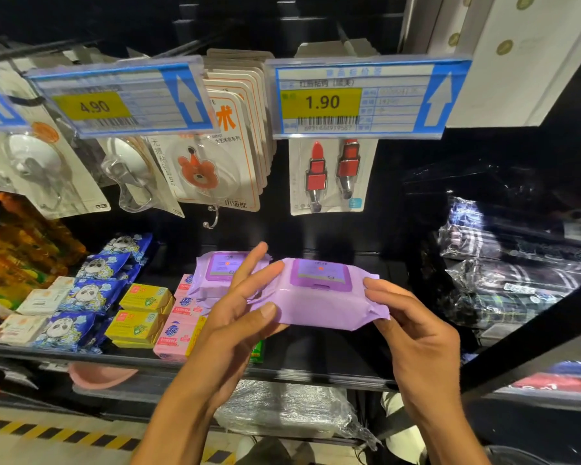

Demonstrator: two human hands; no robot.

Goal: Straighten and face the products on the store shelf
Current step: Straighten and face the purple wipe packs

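While both hands hold it in the air in front of the shelf (316,375), the purple wipes pack (319,300) lies level with its darker flip lid facing up and toward the camera. The left hand (239,320) pinches the pack's left end, thumb pressed on the front face and the longer fingers stretched nearly straight along the upper left edge. The right hand (413,333) pinches the pack's crimped right end, with its fingers curled round the wrapper. Just behind and left of the pack, a second purple pack (212,280) sits on the shelf, partly hidden by the left fingers. Further left of the pack stand pink boxes (178,333), then yellow boxes (138,325), then blue panda packets (81,297). Above the pack hangs a card of lipstick-shaped hooks (331,177) beneath a price label (356,99) reading 1.90. To the right of the pack lie dark film-wrapped bundles (510,280).
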